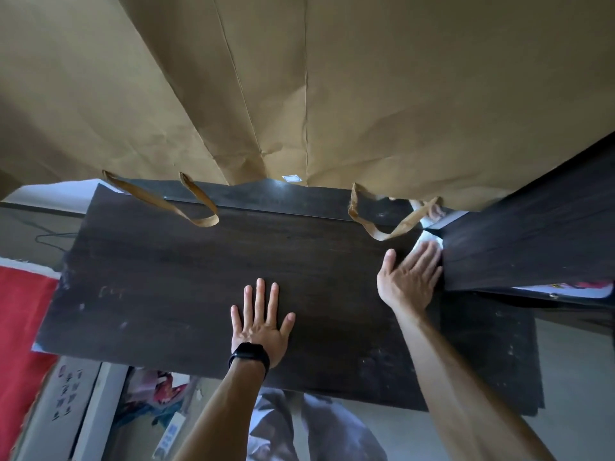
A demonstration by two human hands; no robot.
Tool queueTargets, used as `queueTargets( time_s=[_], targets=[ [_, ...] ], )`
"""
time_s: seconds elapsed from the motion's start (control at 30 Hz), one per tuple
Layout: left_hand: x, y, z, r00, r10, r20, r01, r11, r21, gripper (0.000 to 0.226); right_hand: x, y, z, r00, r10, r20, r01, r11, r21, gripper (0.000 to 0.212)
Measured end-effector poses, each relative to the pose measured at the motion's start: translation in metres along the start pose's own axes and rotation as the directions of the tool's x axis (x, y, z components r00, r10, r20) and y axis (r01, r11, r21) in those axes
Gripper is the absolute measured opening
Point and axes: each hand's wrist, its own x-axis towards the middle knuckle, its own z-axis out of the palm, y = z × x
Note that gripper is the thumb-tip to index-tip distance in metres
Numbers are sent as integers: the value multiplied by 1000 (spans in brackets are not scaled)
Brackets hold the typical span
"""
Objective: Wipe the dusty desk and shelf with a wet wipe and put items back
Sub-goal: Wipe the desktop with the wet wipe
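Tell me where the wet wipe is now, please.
In the head view, the wet wipe lies on the right of the desk, under the right hand, beside the shelf.

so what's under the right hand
Under the right hand a white wet wipe shows just ahead of it, pressed on the dark desk beside the shelf. How far it reaches under the palm is covered.

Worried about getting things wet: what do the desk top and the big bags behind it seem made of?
Desk top: dark wood-grain, matte, probably laminate or veneer; the grain lines show. Bags: brown kraft paper, matte, with creases and flat paper handles.
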Motion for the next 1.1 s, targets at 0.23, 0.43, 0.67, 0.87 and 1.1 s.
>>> queueTargets(
  time_s=[0.23,0.43,0.67,0.87,1.1],
  targets=[
    [0,-1,1,1000,-5,2,5,1000,-4,67,21,-26,1,997,82,-2,-82,996,39,87],
    [-2,2,-6,999,2,49,-2,1000,-4,68,-67,11,19,983,184,-21,-182,982,53,86],
    [0,0,-3,999,9,47,-8,1000,-10,68,-52,4,22,979,201,24,-201,979,10,90],
    [0,-2,-3,998,18,54,-18,1000,3,69,-74,12,28,965,262,-25,-260,964,56,84],
    [-1,-2,-7,997,30,69,-29,1000,-8,70,-121,36,31,937,350,17,-351,934,63,88]
  ],
)
